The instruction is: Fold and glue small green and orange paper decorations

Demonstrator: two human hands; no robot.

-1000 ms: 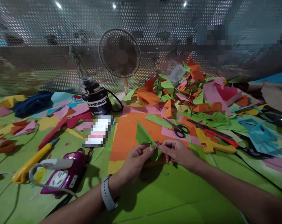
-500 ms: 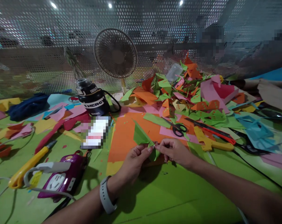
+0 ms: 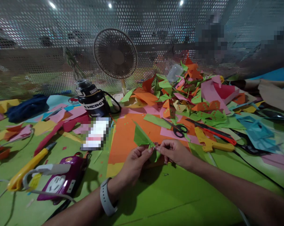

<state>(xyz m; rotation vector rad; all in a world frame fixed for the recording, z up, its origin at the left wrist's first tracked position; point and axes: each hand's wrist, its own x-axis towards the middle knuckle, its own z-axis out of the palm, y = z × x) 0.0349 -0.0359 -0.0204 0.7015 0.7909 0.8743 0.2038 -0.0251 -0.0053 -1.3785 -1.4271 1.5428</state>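
A folded green paper piece (image 3: 142,135) is held up over an orange sheet (image 3: 123,138). My left hand (image 3: 138,161) pinches its lower part between thumb and fingers. Close against it, my right hand (image 3: 176,152) has thumb and forefinger pressed together at the paper's narrow middle, where a tiny shiny bit shows between the fingertips. What that bit is cannot be made out. Part of the green paper hangs below the fingertips. Black-handled scissors (image 3: 179,130) lie just beyond my right hand.
A yellow glue gun (image 3: 212,145) and a red-and-black tool (image 3: 217,133) lie at right. Paper scraps (image 3: 165,84) are heaped behind. At left are a phone (image 3: 96,135), a purple power strip (image 3: 64,179), a yellow-handled tool (image 3: 30,168) and a black bottle (image 3: 93,102). A fan (image 3: 116,53) stands behind.
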